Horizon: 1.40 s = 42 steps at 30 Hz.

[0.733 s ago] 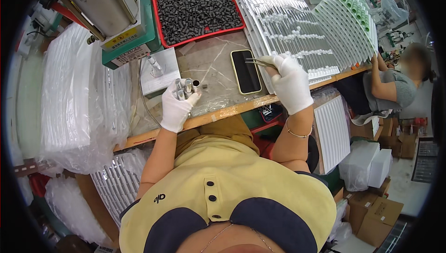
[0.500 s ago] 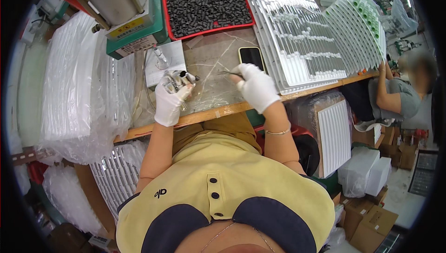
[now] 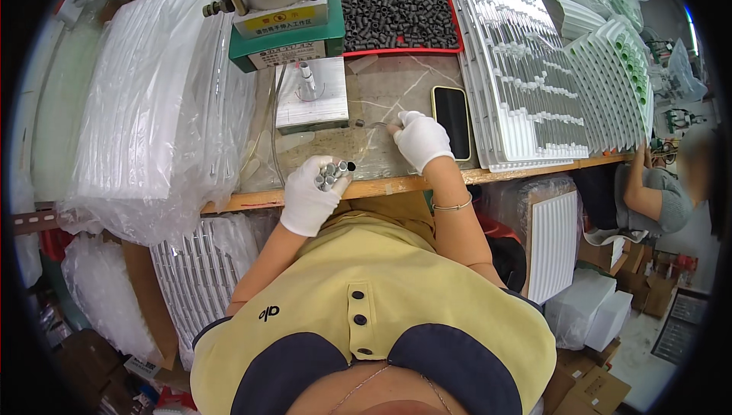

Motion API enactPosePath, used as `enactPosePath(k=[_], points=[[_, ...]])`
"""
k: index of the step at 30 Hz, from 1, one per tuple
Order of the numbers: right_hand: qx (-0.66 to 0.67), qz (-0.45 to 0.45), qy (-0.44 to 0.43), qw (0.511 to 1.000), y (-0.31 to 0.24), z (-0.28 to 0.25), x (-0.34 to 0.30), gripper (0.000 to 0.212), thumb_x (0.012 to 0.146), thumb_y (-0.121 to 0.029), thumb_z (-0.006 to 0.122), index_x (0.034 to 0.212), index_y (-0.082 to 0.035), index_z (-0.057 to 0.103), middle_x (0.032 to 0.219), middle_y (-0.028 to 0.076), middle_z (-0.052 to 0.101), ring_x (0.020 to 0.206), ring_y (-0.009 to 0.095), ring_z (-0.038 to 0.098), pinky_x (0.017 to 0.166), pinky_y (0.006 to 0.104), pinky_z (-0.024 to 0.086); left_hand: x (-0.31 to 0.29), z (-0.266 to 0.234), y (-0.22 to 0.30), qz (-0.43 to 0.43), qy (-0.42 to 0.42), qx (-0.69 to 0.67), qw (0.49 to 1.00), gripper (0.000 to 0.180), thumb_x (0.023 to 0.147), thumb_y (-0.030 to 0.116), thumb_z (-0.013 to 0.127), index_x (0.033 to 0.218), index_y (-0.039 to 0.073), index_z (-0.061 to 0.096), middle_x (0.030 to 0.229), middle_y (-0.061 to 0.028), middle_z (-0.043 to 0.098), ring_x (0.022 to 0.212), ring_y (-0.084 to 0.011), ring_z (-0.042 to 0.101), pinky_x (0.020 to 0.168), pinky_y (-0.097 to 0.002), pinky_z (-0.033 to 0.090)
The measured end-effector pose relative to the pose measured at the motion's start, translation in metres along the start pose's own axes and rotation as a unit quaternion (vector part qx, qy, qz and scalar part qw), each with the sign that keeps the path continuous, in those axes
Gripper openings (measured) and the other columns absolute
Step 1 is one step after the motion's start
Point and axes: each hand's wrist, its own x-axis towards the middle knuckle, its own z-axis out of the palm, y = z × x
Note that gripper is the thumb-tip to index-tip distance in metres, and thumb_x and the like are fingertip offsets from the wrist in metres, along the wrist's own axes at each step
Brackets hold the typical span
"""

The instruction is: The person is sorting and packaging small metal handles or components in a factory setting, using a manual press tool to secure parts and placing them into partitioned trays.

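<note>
My left hand (image 3: 310, 200), in a white glove, is closed around several short silver metal tubes (image 3: 330, 175) above the table's front edge. The tube ends face up, and one shows a dark opening. My right hand (image 3: 423, 141), also gloved, pinches a thin, slightly curved metal tool (image 3: 379, 124) that points left. Close to its tip is a small dark cylindrical piece (image 3: 359, 123); whether the tool touches it I cannot tell. Behind my left hand stands a metal block (image 3: 320, 114) with an upright silver post (image 3: 306, 80) on it.
A green-based press (image 3: 286, 41) stands behind the block. At the back a red tray (image 3: 461, 22) holds many black sleeves. A phone (image 3: 451, 121) lies right of my hand, beside white racks (image 3: 526, 163) of tubes. Plastic-wrapped stacks (image 3: 145, 110) fill the left. Another person (image 3: 656, 194) sits far right.
The view has shifted left. My left hand has drawn back from the metal block toward the table edge with the tubes. My right hand has moved left, away from the phone, with the tool.
</note>
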Motion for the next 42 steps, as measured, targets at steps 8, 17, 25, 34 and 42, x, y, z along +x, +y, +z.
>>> enactPosePath(k=[8, 17, 25, 34, 42], points=[[0.091, 0.028, -0.057, 0.994, 0.002, 0.022, 0.008, 0.024, 0.085, -0.032, 0.058, 0.091, -0.012, 0.068, 0.096, 0.017, 0.066, 0.09, 0.033, 0.062, 0.081, 0.0406, 0.048, -0.009, 0.003, 0.002, 0.149, 0.081, 0.166, 0.972, 0.028, 0.066, 0.005, 0.076, 0.088, 0.008, 0.06, 0.075, -0.007, 0.062, 0.063, -0.0185, 0.06, 0.061, -0.0296, 0.048], [0.112, 0.027, -0.057, 0.992, 0.007, 0.023, 0.008, 0.023, 0.085, -0.032, 0.058, 0.089, -0.011, 0.067, 0.094, 0.017, 0.066, 0.09, 0.035, 0.062, 0.081, 0.0415, 0.048, 0.011, -0.01, 0.015, -0.101, 0.016, -0.111, 0.989, 0.026, 0.075, 0.003, 0.073, 0.097, 0.001, 0.059, 0.08, -0.0004, 0.064, 0.069, -0.0046, 0.056, 0.063, -0.0208, 0.046], [0.111, -0.007, 0.016, 0.994, 0.0, 0.017, 0.008, 0.02, 0.084, -0.028, 0.06, 0.088, -0.009, 0.066, 0.093, 0.018, 0.065, 0.088, 0.036, 0.061, 0.078, 0.042, 0.048, 0.025, -0.011, 0.01, -0.088, 0.002, -0.04, 0.995, 0.024, 0.072, 0.006, 0.075, 0.091, 0.002, 0.061, 0.078, -0.003, 0.066, 0.067, -0.0074, 0.059, 0.062, -0.0238, 0.048], [0.073, -0.277, 0.157, 0.945, 0.007, -0.049, -0.049, 0.008, 0.076, -0.014, 0.065, 0.077, -0.007, 0.061, 0.074, 0.01, 0.059, 0.07, 0.03, 0.059, 0.062, 0.0386, 0.048, 0.047, 0.007, 0.037, 0.099, -0.021, 0.053, 0.993, 0.021, 0.069, 0.01, 0.076, 0.085, 0.006, 0.064, 0.077, -0.0094, 0.065, 0.065, -0.0203, 0.064, 0.06, -0.0296, 0.05], [-0.112, -0.178, 0.067, 0.975, 0.026, -0.075, -0.075, 0.015, 0.08, -0.024, 0.063, 0.081, -0.009, 0.064, 0.081, 0.01, 0.063, 0.077, 0.027, 0.063, 0.065, 0.0373, 0.051, 0.04, 0.033, 0.036, 0.206, -0.048, 0.094, 0.973, 0.02, 0.069, 0.003, 0.075, 0.083, 0.004, 0.061, 0.075, -0.0058, 0.064, 0.063, -0.0165, 0.061, 0.06, -0.0274, 0.048]])
